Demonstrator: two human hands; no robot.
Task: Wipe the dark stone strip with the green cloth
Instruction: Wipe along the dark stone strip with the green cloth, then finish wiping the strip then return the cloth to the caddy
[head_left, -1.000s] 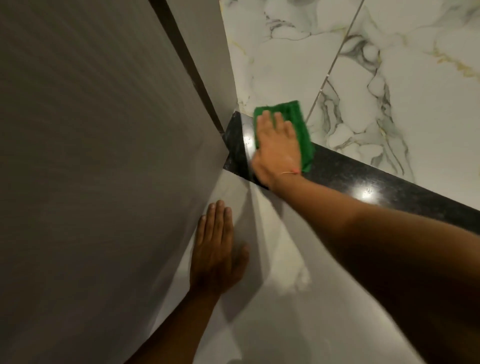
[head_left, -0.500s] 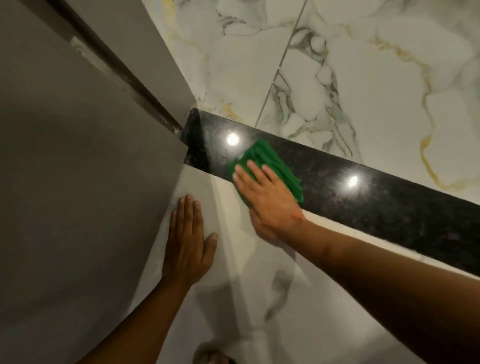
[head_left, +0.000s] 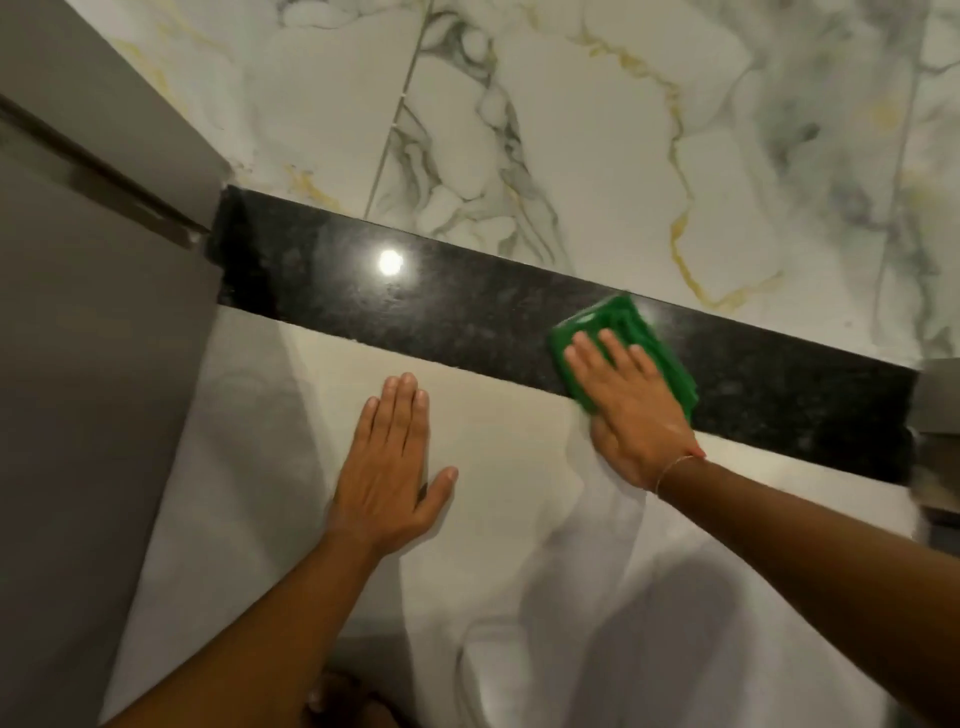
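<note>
Thin wrist string (head_left: 675, 464), bare forearms

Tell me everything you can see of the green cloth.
The green cloth is bright green, looks like soft fabric, and is folded into a flat pad. It lies pressed on the dark stone strip, toward its right part. The right hand rests flat on it, fingers spread, covering its near half; the far edge and corners show.

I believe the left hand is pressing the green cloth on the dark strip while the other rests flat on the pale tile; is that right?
Not quite: the head view shows the right hand pressing the green cloth on the dark strip; the left hand rests flat on the pale tile.
</note>
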